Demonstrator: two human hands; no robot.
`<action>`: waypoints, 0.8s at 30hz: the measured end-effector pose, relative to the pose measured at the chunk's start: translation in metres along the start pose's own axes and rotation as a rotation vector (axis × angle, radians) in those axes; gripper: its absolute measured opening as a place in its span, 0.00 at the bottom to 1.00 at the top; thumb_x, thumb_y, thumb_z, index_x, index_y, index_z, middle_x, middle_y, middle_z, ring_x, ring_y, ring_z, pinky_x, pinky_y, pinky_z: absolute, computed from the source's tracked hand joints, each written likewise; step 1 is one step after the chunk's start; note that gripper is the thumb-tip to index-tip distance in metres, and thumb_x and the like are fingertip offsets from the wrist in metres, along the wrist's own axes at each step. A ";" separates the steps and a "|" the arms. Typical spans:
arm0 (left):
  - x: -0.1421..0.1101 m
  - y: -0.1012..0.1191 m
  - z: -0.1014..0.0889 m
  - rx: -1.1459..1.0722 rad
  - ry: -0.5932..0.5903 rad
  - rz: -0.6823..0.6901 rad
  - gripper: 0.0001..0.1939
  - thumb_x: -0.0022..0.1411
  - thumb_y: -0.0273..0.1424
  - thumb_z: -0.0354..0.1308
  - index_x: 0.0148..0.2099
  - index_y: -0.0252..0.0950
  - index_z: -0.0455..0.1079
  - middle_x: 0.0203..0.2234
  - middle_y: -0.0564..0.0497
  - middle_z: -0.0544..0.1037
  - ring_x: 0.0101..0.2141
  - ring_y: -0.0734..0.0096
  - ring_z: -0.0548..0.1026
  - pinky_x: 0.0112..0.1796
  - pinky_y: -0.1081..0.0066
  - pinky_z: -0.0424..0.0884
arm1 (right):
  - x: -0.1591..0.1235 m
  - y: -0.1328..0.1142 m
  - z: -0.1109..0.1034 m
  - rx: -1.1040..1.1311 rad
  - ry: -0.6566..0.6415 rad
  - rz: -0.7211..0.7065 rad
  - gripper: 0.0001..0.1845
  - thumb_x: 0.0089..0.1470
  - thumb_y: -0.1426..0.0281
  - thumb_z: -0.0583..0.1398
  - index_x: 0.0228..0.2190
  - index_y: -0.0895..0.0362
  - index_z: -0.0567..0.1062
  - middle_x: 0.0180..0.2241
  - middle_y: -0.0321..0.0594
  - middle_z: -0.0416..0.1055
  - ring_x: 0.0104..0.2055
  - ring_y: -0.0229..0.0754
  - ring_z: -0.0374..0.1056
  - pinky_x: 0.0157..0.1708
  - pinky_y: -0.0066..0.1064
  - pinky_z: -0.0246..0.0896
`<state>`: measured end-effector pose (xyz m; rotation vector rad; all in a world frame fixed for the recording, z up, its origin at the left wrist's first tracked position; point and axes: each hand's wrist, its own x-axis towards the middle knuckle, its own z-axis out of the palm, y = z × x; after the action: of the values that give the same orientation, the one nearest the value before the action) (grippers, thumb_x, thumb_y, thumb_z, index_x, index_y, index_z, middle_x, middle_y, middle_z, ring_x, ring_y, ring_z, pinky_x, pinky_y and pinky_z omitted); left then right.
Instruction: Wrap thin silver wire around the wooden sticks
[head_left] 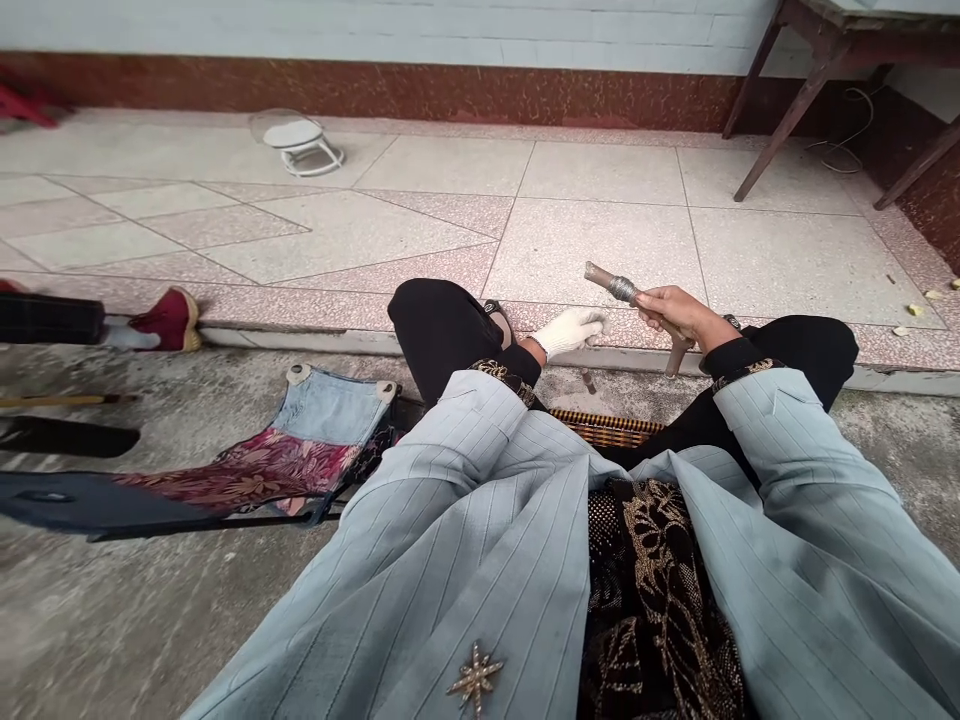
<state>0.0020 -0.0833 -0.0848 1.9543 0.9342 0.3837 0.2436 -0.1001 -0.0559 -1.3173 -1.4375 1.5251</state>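
My right hand (pixel 670 308), bare, is closed around a brown wooden stick (pixel 600 276). Grey metal wire (pixel 622 289) is wound in a thick band round the stick, just beyond my fingers. The stick's lower end (pixel 677 354) shows under my palm, where the wood bends or has a second piece; I cannot tell which. A white knitted glove covers my left hand (pixel 571 331), just left of the stick and apart from it. Its fingers are curled together, and anything inside them is hidden. A small brown piece (pixel 589 380) lies below on the concrete.
A woven seat edge (pixel 607 428) shows between my legs. At left lies a low fabric recliner (pixel 255 470), with another person's red shoe (pixel 169 320) beyond. A raised tiled step (pixel 592 230) runs ahead, bearing a small white stool (pixel 304 145) and a wooden table (pixel 787 120).
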 end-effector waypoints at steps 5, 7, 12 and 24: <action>0.003 -0.017 -0.001 0.041 0.006 -0.077 0.09 0.63 0.30 0.50 0.42 0.33 0.70 0.23 0.54 0.70 0.20 0.78 0.66 0.24 0.75 0.63 | -0.012 -0.008 0.004 0.028 -0.197 -0.016 0.18 0.54 0.57 0.66 0.34 0.59 0.74 0.22 0.35 0.66 0.19 0.31 0.56 0.18 0.24 0.50; 0.003 -0.021 -0.002 0.099 0.005 -0.074 0.09 0.62 0.30 0.50 0.39 0.34 0.71 0.23 0.53 0.71 0.22 0.76 0.67 0.26 0.74 0.64 | -0.019 -0.012 0.004 0.018 -0.342 -0.017 0.19 0.52 0.55 0.66 0.34 0.60 0.75 0.22 0.34 0.66 0.19 0.30 0.56 0.19 0.24 0.51; 0.007 -0.025 -0.005 0.290 0.014 0.002 0.07 0.59 0.30 0.54 0.33 0.34 0.72 0.25 0.51 0.73 0.28 0.71 0.69 0.33 0.73 0.64 | -0.028 -0.020 0.003 -0.083 -0.719 0.114 0.22 0.50 0.54 0.68 0.27 0.61 0.75 0.21 0.34 0.66 0.20 0.30 0.57 0.21 0.24 0.54; 0.007 -0.026 -0.008 0.031 0.185 -0.103 0.09 0.64 0.32 0.49 0.40 0.34 0.69 0.23 0.55 0.70 0.20 0.78 0.67 0.24 0.76 0.62 | 0.000 0.012 0.001 -0.793 -0.332 0.300 0.19 0.52 0.55 0.66 0.25 0.59 0.75 0.18 0.35 0.64 0.19 0.34 0.58 0.23 0.29 0.51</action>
<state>-0.0103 -0.0657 -0.1027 1.9132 1.1607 0.4998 0.2443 -0.1027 -0.0681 -1.8533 -2.2899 1.4518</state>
